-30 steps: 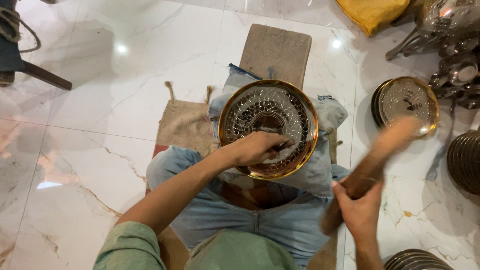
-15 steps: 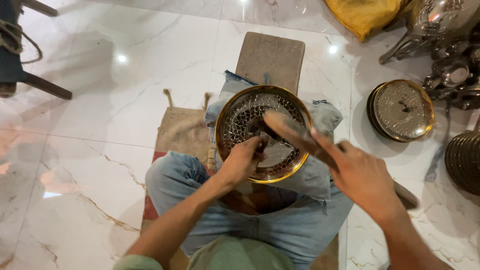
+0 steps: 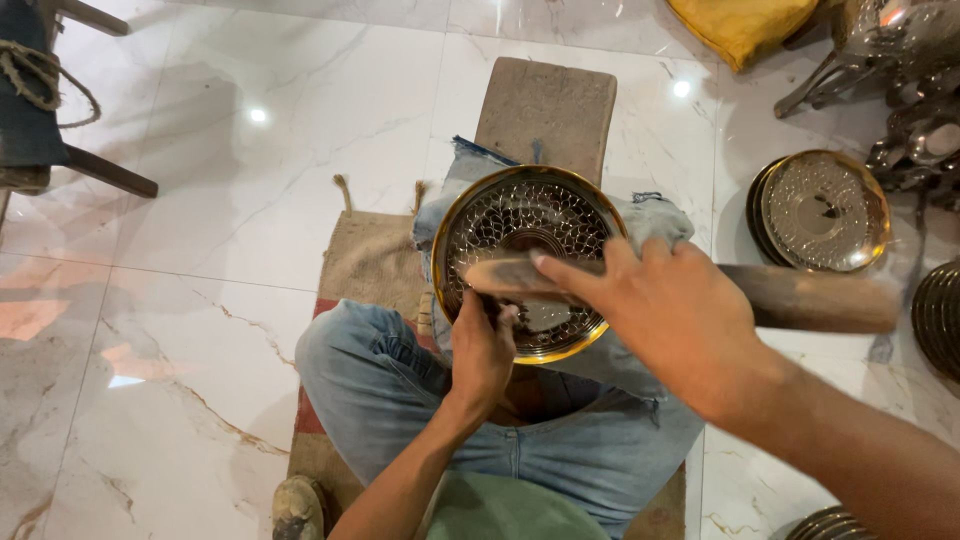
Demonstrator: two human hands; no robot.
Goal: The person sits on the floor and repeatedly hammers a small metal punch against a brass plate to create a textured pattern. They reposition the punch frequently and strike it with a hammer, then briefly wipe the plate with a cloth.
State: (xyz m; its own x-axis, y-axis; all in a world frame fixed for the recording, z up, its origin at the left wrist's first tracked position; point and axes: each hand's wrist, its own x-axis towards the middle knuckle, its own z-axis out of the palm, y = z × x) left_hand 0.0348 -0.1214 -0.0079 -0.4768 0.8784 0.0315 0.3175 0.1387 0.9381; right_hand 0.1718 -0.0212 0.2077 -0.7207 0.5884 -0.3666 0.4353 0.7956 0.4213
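A round metal plate [image 3: 525, 225] with a brass rim and a patterned, hammered face rests on a folded denim cloth [image 3: 650, 225] over my lap. My left hand [image 3: 482, 352] is at its near edge, fingers closed around a small tool that I can hardly see. My right hand [image 3: 668, 312] grips a long wooden mallet [image 3: 800, 298] held level across the plate, with its worn end over the plate's middle.
A wooden block [image 3: 548, 105] lies beyond the plate. A stack of similar plates [image 3: 820, 210] sits to the right, with more stacks at the right edge [image 3: 940, 320] and metalware in the top right corner [image 3: 900, 60]. A jute mat [image 3: 370, 260] lies under my legs.
My right hand swung the mallet from raised at the right down and left across the plate. My left hand slid from the plate's middle to its near edge.
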